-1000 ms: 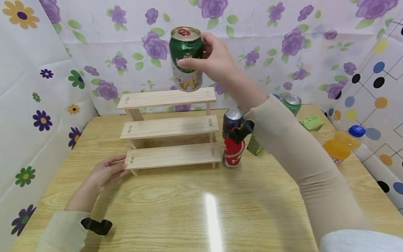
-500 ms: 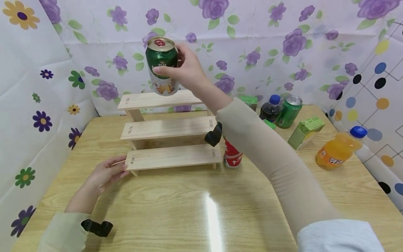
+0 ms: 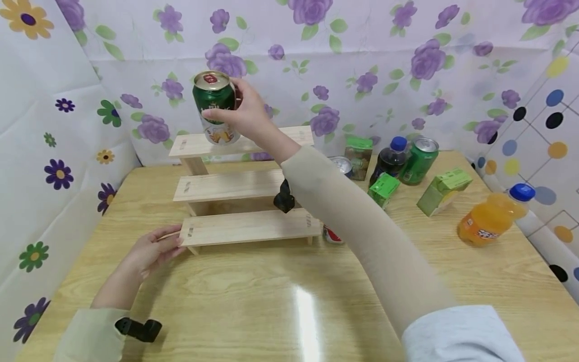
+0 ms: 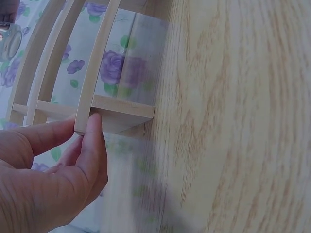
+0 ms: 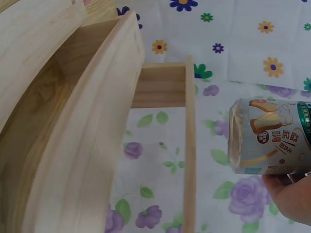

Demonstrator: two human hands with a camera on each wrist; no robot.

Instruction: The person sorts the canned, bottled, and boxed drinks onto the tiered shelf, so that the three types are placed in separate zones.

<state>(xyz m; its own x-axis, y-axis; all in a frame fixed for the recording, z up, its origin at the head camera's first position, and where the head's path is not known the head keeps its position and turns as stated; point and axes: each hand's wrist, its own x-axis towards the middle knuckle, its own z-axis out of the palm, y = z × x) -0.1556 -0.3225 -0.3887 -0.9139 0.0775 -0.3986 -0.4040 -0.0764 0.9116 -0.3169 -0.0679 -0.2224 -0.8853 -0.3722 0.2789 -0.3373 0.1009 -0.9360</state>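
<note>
My right hand grips a green and white beer can with a gold rim and red tab. The can is upright over the left part of the top tier of a three-tier wooden stand. In the right wrist view, a gap shows between the can's base and the top board. My left hand is at the left end of the lowest board. In the left wrist view, its thumb and finger pinch that board's corner. My right forearm hides part of the tiers.
Right of the stand are a red can, a dark can, a dark bottle, a green can and several juice cartons. An orange drink bottle lies tilted farther right. Floral cloth hangs behind.
My right hand has carried the beer can leftward and down, from above the stand's right part to above its left end. The left hand stays at the lowest board.
</note>
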